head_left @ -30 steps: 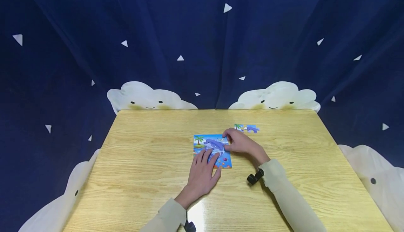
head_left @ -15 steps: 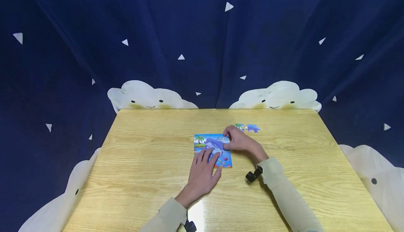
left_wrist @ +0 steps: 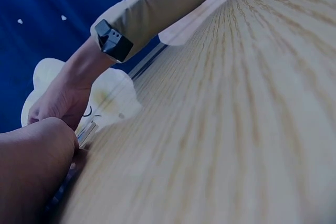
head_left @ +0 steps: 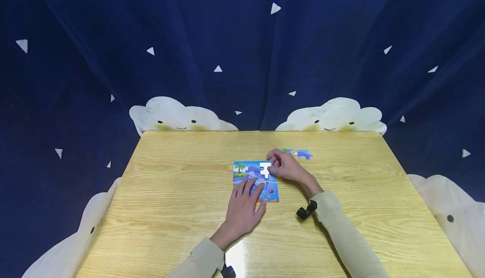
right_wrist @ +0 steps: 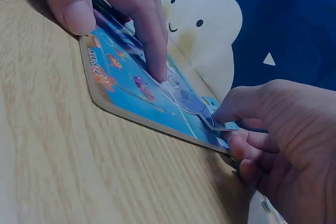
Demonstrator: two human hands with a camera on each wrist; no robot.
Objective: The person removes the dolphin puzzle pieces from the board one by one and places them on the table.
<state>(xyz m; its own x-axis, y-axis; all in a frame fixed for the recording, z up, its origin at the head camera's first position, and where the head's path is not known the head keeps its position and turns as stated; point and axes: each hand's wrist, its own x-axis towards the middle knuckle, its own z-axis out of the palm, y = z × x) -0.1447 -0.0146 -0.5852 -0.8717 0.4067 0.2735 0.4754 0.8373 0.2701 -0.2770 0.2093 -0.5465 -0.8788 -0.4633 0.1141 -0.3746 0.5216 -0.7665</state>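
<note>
A dolphin jigsaw puzzle point(head_left: 239, 169) lies flat on the wooden table. Near its upper right corner shows a white, piece-shaped gap point(head_left: 265, 170). My left hand point(head_left: 242, 213) rests on the puzzle's lower left, fingers spread over the picture. At the gap's right side, my right hand point(head_left: 286, 165) pinches a puzzle piece point(right_wrist: 216, 124) between thumb and fingers. In the right wrist view that piece stands tilted up from the picture. The left wrist view shows mostly my forearms and table, with the puzzle largely hidden.
Two loose puzzle pieces lie behind my right hand: one with a dolphin part point(head_left: 304, 154), one with a palm tree point(head_left: 288, 151), partly covered. A dark blue curtain point(head_left: 242, 38) with white cloud shapes point(head_left: 333, 116) borders the wooden table point(head_left: 170, 177).
My right hand has lifted a piece out of the puzzle's upper right, and the white backing now shows there. My left hand has stayed in place.
</note>
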